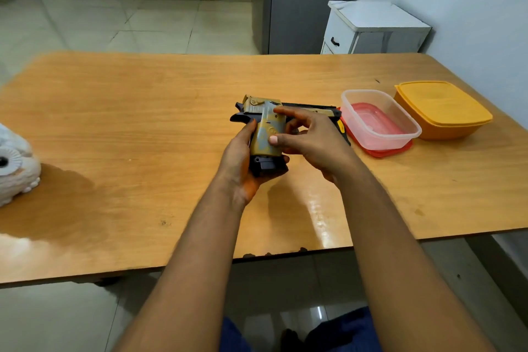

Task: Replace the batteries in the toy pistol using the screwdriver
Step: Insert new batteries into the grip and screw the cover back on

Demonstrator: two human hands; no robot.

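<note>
At the far left edge of the wooden table [120, 123] a white ribbed object [14, 163] is sitting well apart from my work; I cannot tell what it is.

My left hand [240, 163] is cupping the butt of the toy pistol [267, 128], fingers curling around the dark base of the grip from below and the left, so I am clamping it there. The pistol is sitting mid-table, grip toward me, barrel running away to the right, lifted or just resting on the surface; I cannot tell which. It is looking like hollow moulded plastic, so I am judging it light and stiff, with a smooth painted shell that could slip if I am only pinching it. The grip seems the best place to hold, since it is thick and fills my palm.

My right hand [311, 137] is lying over the right side of the grip, thumb pressing its tan panel, the other fingers loosely spread above the trigger area, not closing on anything.

A black and yellow shape [341, 127] is peeking out beyond my right hand, possibly the screwdriver, though I cannot be sure.

Further right, a clear container [380, 120] is standing on a red lid [380, 151], and just beside it an orange lidded box [443, 108].
</note>
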